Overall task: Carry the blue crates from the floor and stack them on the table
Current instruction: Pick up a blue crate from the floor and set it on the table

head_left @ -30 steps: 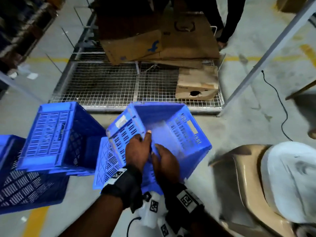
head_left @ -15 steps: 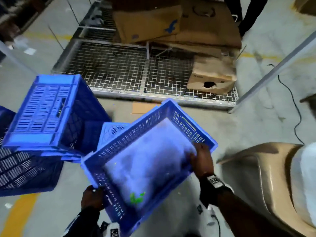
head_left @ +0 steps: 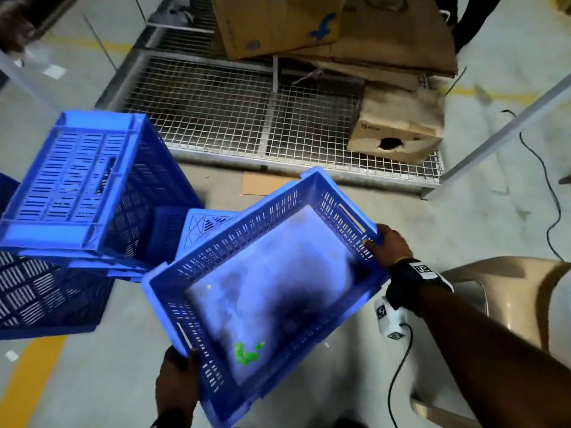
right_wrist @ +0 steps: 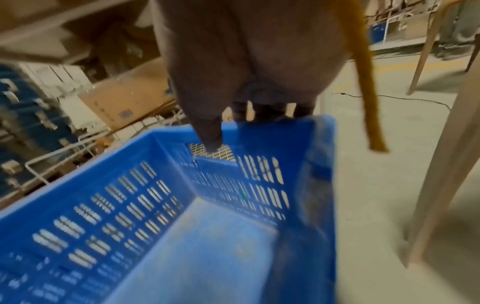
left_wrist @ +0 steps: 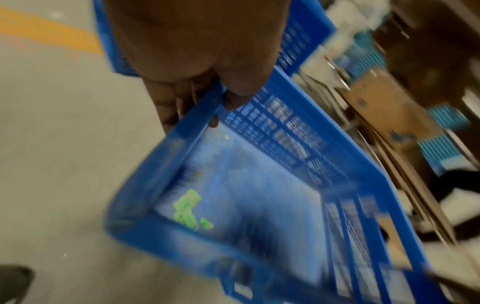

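I hold a blue slotted crate (head_left: 265, 291) open side up above the floor, tilted, with a green scrap (head_left: 247, 353) on its bottom. My left hand (head_left: 177, 378) grips its near short rim, thumb inside the rim in the left wrist view (left_wrist: 197, 96). My right hand (head_left: 389, 245) grips the far short rim by the handle slot; its thumb hooks inside the wall (right_wrist: 210, 131). Another blue crate (head_left: 83, 183) lies on its side at the left, resting on a darker blue crate (head_left: 46, 298). A further blue crate (head_left: 204, 223) peeks out behind the held one.
A wire-mesh pallet cage (head_left: 241, 118) with flattened cardboard (head_left: 333, 29) and a torn box (head_left: 398, 125) lies ahead. A beige plastic chair (head_left: 506, 298) stands at the right. A metal post (head_left: 509, 125) and a black cable (head_left: 553, 196) cross the floor. A yellow line (head_left: 27, 378) marks the floor.
The crate has turned from upright on its side to open side up. My hands moved apart from one edge to its two short ends and lifted it.
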The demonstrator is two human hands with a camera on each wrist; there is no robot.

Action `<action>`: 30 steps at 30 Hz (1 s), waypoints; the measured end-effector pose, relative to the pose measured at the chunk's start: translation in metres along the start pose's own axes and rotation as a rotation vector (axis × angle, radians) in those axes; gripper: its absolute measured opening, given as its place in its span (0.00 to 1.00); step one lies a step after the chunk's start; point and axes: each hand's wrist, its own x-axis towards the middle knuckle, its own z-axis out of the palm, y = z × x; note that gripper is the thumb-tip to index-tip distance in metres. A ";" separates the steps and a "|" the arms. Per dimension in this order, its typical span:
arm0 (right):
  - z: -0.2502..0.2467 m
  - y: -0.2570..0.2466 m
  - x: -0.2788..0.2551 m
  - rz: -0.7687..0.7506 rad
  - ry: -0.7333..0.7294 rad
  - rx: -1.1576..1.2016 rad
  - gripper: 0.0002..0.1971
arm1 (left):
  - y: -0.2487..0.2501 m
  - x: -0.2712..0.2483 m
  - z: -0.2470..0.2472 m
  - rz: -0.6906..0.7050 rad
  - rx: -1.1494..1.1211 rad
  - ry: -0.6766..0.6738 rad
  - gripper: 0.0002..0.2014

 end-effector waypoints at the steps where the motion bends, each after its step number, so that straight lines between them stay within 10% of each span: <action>1: -0.003 -0.002 -0.003 0.030 -0.004 0.026 0.29 | -0.001 -0.001 -0.003 -0.009 -0.014 0.002 0.30; 8: -0.021 0.013 -0.079 0.074 0.017 0.199 0.18 | -0.003 -0.027 -0.066 0.078 -0.158 0.028 0.05; 12: -0.045 0.016 -0.147 0.058 0.045 0.386 0.28 | -0.006 -0.071 -0.127 0.098 -0.208 0.054 0.03; 16: -0.106 -0.022 -0.248 -0.003 0.118 0.504 0.15 | 0.024 -0.130 -0.202 0.151 -0.281 0.165 0.10; 20: -0.162 -0.058 -0.339 -0.100 0.104 0.637 0.33 | 0.057 -0.195 -0.270 0.189 -0.318 0.205 0.24; 30: -0.274 -0.052 -0.512 -0.313 0.088 0.367 0.36 | 0.059 -0.390 -0.387 0.311 -0.146 0.326 0.36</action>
